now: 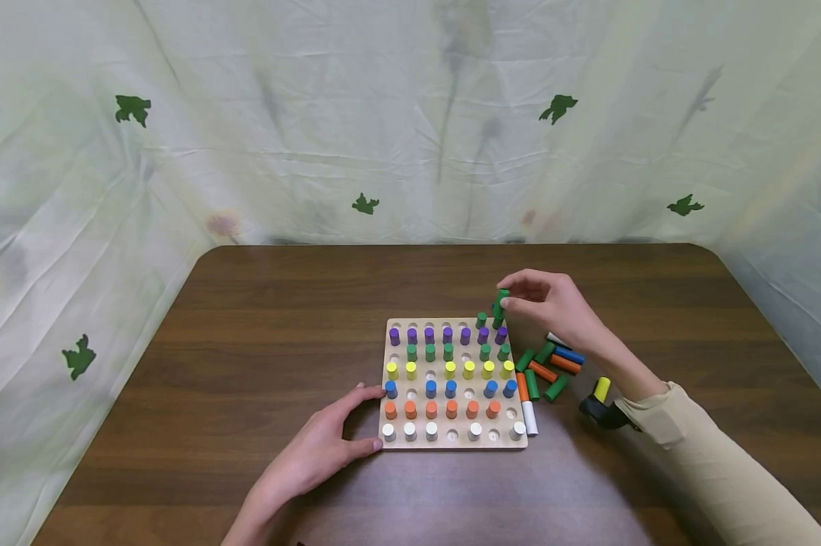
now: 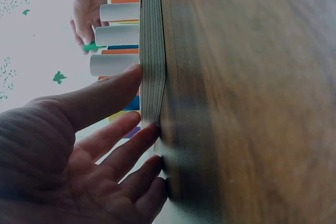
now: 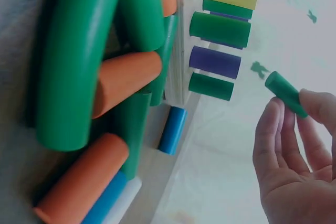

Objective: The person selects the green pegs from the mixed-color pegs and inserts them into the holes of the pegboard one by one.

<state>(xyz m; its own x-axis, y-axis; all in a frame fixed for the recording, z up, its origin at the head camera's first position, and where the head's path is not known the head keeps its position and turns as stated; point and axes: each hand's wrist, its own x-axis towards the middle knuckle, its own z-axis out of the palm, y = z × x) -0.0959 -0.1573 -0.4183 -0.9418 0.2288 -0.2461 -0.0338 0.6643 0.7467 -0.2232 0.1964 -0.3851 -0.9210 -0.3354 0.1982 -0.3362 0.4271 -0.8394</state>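
A wooden pegboard bears rows of upright pegs in white, orange, blue, yellow, green and purple, with several bare holes. My right hand pinches a green peg between thumb and fingertips over the board's back right corner. In the right wrist view the same green peg is tilted, clear of the standing pegs. Below it, two green pegs stand in the back row. My left hand touches the board's left side, its thumb near the front corner. In the left wrist view, the thumb meets the board's edge.
Loose green pegs, orange pegs and others lie right of the board. A white peg lies along its right edge. One blue peg lies behind the board. A yellow peg is near the right wrist's black camera.
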